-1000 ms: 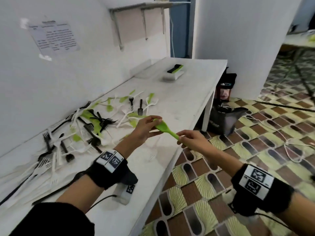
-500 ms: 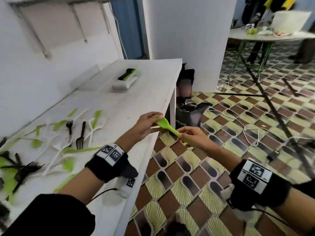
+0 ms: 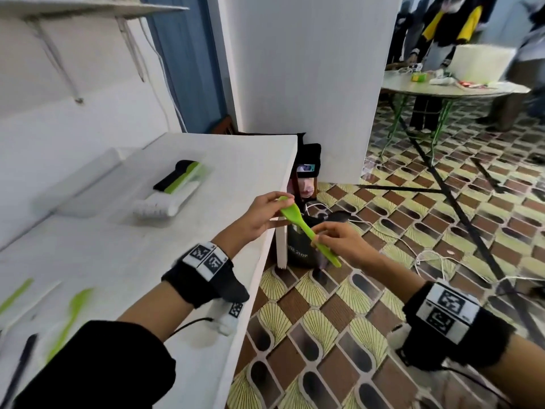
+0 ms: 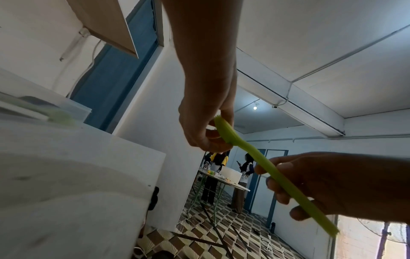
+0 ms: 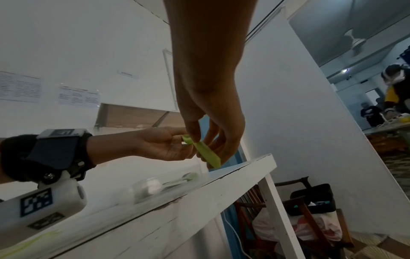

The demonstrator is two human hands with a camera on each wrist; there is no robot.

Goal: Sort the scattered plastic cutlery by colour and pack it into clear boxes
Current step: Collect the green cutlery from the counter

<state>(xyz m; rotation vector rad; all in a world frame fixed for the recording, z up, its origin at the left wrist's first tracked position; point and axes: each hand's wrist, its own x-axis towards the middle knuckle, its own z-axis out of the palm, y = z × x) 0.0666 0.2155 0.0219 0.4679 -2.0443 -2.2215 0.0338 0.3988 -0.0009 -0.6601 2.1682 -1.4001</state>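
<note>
We've got the green spoon held off the surface edge, left hand pinching the bowl, right hand pinching the handle, so probably best to let one grip go before lowering it into the clear box.

Black wristbands carry white boxes with square black-and-white markers; a black sleeve covers the left forearm.

Your head camera looks down over the white table edge and floor. Both wrist cameras sit close, aimed upward along each hand. All three views share the green spoon.
</note>
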